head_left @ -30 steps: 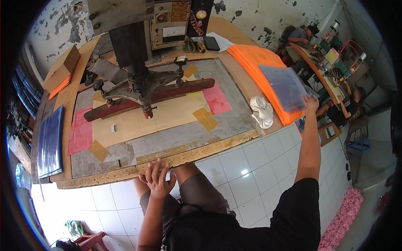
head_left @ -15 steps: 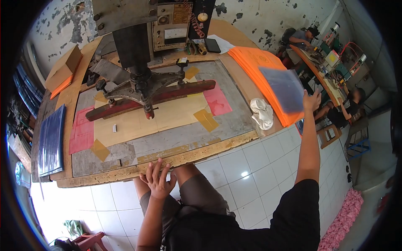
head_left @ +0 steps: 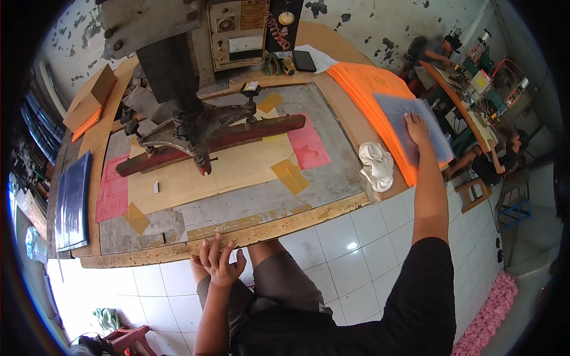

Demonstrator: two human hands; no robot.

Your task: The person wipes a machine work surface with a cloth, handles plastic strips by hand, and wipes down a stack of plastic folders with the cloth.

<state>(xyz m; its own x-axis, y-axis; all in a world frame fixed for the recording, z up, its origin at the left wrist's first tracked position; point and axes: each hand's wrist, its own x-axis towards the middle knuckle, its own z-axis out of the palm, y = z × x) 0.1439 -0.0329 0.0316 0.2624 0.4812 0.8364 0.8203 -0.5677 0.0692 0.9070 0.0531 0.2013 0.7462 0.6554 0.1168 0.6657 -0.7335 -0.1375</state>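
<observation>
My right hand [head_left: 417, 127] lies on a translucent bluish plastic sheet [head_left: 395, 110], fingers stretched out and pressing down on it. Beneath that sheet is a stack of bright orange sheets [head_left: 350, 83] along the right side of the worktable. My left hand [head_left: 219, 264] rests at the front wooden edge of the table, fingers spread and holding nothing. In front of me stands a press with a dark red bar [head_left: 237, 139], raised over a taped cream sheet [head_left: 225, 178] with pink sheets at both ends.
A crumpled white cloth [head_left: 376, 166] sits beside the orange stack. Blue plastic sheets [head_left: 74, 202] lie at the table's left, near a cardboard box [head_left: 89, 98]. A phone [head_left: 304, 61] and pliers are at the back. Two people work at a bench [head_left: 457, 98] on the right.
My right hand has moved from the plastic sheet's right edge onto its top. The sheet now lies farther right in view. My left hand stays at the table edge.
</observation>
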